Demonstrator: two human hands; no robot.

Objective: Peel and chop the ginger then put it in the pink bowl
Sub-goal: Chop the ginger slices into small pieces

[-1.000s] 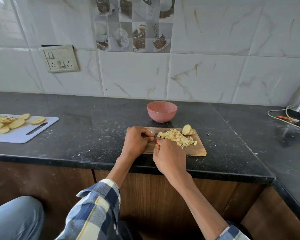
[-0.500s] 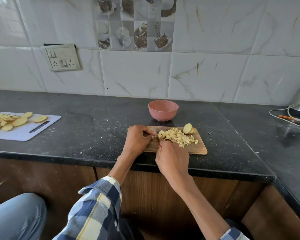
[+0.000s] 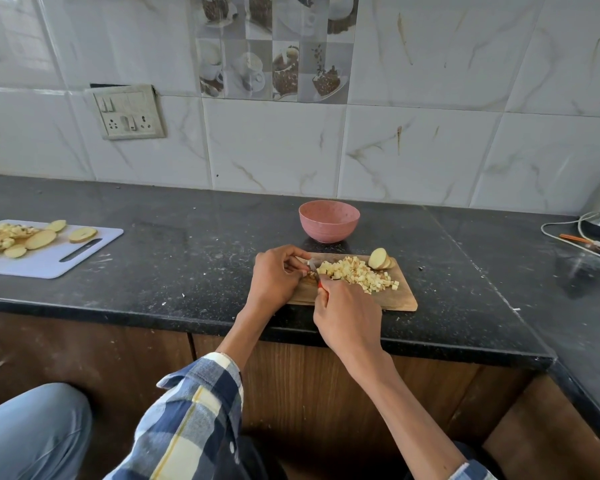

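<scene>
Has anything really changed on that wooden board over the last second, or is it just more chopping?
Little has changed. The right hand keeps gripping the knife, its blade at the left edge of the ginger pile, and the left hand stays curled by the blade. The pile, ginger slices, board and pink bowl stay put.

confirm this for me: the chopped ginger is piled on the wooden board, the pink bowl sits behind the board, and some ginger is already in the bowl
Not quite. In the head view the pink bowl shows no ginger inside. The rest holds: the chopped ginger is piled on the wooden board, and the bowl sits behind the board.
</scene>
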